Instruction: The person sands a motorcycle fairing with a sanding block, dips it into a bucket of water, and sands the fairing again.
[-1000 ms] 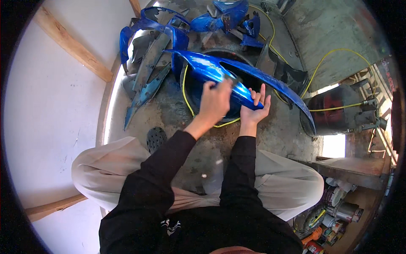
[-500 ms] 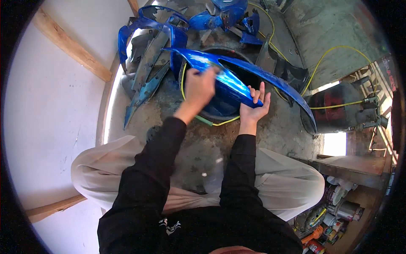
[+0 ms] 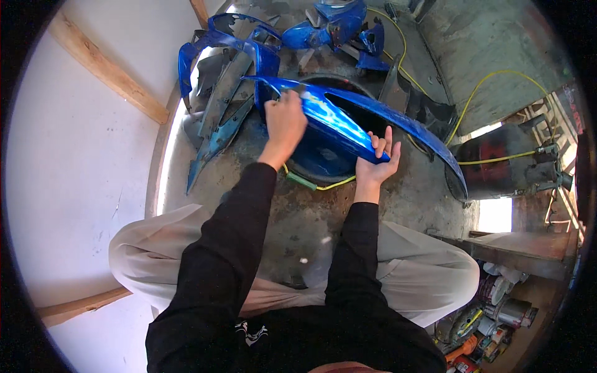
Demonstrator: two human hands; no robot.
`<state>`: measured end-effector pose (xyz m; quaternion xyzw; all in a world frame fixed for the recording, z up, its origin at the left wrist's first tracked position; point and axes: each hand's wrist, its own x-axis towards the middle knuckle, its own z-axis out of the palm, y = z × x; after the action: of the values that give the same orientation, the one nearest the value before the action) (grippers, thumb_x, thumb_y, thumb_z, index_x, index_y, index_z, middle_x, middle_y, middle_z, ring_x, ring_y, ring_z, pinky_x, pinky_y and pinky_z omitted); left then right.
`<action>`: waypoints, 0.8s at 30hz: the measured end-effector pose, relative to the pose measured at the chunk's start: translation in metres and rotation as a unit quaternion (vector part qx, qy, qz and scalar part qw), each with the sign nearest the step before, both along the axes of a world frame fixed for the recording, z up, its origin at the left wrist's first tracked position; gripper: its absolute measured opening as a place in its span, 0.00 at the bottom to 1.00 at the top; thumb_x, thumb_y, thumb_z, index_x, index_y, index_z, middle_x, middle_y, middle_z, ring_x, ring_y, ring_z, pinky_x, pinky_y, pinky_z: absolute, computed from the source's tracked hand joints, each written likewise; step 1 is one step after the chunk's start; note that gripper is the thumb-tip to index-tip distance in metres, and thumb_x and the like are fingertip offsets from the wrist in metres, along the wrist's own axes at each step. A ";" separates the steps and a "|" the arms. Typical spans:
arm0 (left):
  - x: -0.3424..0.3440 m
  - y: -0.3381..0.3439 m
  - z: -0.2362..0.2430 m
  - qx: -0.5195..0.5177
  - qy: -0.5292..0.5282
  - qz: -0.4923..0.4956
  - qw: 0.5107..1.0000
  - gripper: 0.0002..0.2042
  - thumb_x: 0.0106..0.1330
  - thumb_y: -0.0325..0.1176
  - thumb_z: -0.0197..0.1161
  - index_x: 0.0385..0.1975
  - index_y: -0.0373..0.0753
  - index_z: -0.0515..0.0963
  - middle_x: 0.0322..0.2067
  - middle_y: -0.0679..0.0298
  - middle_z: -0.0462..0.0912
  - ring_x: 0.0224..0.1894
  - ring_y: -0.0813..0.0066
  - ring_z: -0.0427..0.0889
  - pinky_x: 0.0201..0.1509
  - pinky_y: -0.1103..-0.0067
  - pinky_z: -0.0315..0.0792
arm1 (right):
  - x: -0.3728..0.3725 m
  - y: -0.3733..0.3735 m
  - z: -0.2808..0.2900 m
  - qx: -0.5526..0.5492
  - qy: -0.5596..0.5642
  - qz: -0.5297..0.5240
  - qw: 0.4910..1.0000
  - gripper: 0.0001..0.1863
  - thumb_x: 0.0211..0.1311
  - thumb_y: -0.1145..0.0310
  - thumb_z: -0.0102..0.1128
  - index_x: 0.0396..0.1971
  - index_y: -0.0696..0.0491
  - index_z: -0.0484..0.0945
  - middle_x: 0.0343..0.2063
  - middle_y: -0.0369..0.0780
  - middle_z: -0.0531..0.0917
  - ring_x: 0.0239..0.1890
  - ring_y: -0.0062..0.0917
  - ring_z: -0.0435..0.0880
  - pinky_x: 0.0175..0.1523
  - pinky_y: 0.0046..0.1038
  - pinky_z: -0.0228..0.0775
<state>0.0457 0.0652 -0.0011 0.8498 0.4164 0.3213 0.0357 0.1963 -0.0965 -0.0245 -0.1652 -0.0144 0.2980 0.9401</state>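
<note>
A long glossy blue motorcycle fairing panel (image 3: 339, 118) with a forked shape stretches across a round dark basin (image 3: 323, 163). My right hand (image 3: 380, 158) grips its lower edge, thumb and some fingers wrapped around the narrow end of the nearer branch. Against the panel's upper left part, my left hand (image 3: 285, 127) is closed with its fingertips on the shiny surface. Whatever those fingers may hold is hidden behind the knuckles and slightly blurred.
More blue fairing parts (image 3: 329, 28) and a scuffed dark panel (image 3: 217, 140) lie beyond the basin and to its left. A yellow hose (image 3: 479, 81) runs to a dark tank (image 3: 497, 161) on the right. Cans (image 3: 510, 309) fill a low shelf at lower right.
My left hand has slid left and slightly down along the panel. The right hand keeps its hold, and the whole view has shifted a little.
</note>
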 end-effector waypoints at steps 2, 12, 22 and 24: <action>0.014 -0.042 -0.001 0.033 -0.010 -0.119 0.992 0.10 0.70 0.31 0.59 0.44 0.30 0.80 0.38 0.48 0.86 0.36 0.53 0.86 0.50 0.61 0.69 | 0.004 -0.003 -0.006 -0.013 -0.015 -0.011 1.000 0.29 0.77 0.50 0.48 0.56 0.63 0.76 0.13 0.32 0.63 0.28 0.25 0.72 0.65 0.38 0.67; 0.008 -0.048 0.003 -0.015 -0.051 -0.045 0.998 0.06 0.72 0.31 0.57 0.37 0.38 0.80 0.29 0.47 0.85 0.37 0.51 0.85 0.42 0.56 0.75 | 0.005 -0.004 -0.009 -0.006 -0.027 -0.004 1.000 0.29 0.73 0.51 0.54 0.59 0.63 0.73 0.14 0.31 0.63 0.29 0.22 0.72 0.69 0.35 0.64; -0.003 -0.039 -0.018 -0.019 -0.083 -0.053 0.995 0.15 0.71 0.28 0.58 0.55 0.32 0.76 0.35 0.47 0.86 0.33 0.47 0.86 0.41 0.61 0.76 | 0.005 -0.004 -0.007 -0.004 -0.016 -0.001 1.000 0.29 0.75 0.51 0.52 0.59 0.62 0.75 0.14 0.31 0.62 0.28 0.23 0.71 0.69 0.36 0.64; 0.002 -0.079 -0.021 0.050 -0.070 -0.160 0.983 0.20 0.70 0.28 0.59 0.61 0.30 0.73 0.50 0.44 0.85 0.51 0.51 0.84 0.58 0.60 0.68 | 0.007 -0.004 -0.007 -0.006 -0.016 -0.001 1.000 0.29 0.75 0.51 0.52 0.58 0.62 0.75 0.14 0.31 0.62 0.28 0.23 0.71 0.69 0.36 0.64</action>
<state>0.0479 -0.0134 -0.0223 0.8815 0.2547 0.3908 0.0733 0.2037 -0.1008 -0.0316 -0.1753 -0.0278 0.2940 0.9392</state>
